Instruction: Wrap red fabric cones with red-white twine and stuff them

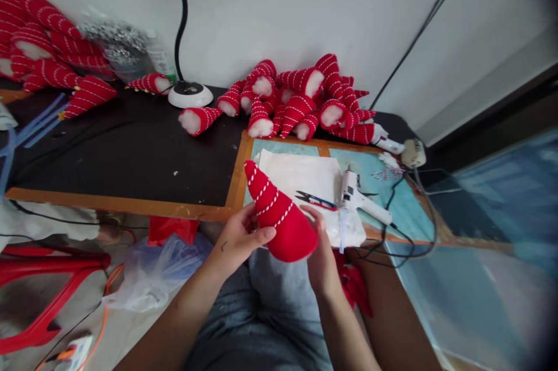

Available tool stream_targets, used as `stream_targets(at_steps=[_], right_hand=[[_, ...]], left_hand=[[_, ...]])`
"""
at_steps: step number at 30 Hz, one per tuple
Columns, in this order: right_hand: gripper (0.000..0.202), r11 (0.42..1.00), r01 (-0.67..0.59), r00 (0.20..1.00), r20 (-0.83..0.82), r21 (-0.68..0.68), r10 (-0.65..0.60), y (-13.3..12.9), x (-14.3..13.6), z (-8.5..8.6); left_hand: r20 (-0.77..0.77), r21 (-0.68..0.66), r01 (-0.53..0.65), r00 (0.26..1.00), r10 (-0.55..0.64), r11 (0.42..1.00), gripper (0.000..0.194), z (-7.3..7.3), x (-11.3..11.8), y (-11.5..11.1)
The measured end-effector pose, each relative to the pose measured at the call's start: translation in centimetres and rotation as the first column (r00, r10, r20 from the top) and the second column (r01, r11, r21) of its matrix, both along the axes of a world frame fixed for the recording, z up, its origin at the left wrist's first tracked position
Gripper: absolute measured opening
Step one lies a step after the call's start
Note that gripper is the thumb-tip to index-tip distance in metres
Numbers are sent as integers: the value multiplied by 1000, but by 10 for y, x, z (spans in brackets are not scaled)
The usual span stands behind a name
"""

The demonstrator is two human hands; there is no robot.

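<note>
A red felt cone hat (285,223) with rows of red-and-white twisted cord is held over my lap, its tip pointing up and left. My left hand (246,237) grips its left side, thumb across the front. On the right side my right hand (321,249) holds the wide end, with some fingers hidden behind it. Beyond the hat, thread snips (316,201) lie on a white sheet (300,170). A white glue gun (364,199) rests to the right of the snips.
Several stuffed red cones (296,109) are piled along the wall, and more (43,45) at the far left. A lamp (190,95) stands between the piles. Cables (399,249) trail at the right. A plastic bag (146,284) and a red stool (52,278) are below the table.
</note>
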State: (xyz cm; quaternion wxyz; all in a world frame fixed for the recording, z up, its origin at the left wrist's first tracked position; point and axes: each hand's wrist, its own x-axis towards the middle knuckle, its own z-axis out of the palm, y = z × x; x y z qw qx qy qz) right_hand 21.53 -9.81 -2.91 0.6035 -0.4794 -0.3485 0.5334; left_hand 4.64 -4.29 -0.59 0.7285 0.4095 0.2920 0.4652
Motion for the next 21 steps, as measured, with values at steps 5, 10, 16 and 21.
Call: stream_targets(at_steps=[5,10,16,21], right_hand=[[93,959,-115,889,458,260,-18,-18,-13,-2],[66,956,84,903,384,282,-192,-16,-24,4],[58,998,-22,976,-217,57,34,-10,-22,11],[55,990,-133,885,-455,-43,99,-7,-21,28]], left_hand=[[11,-29,-95,995,96,995,55,5,7,-4],[2,65,-43,999,43,997,52,12,4,-9],[-87,116,-7,996,17,993,47,13,-3,-5],[-45,56,8,999,-5,998,50,13,0,-1]])
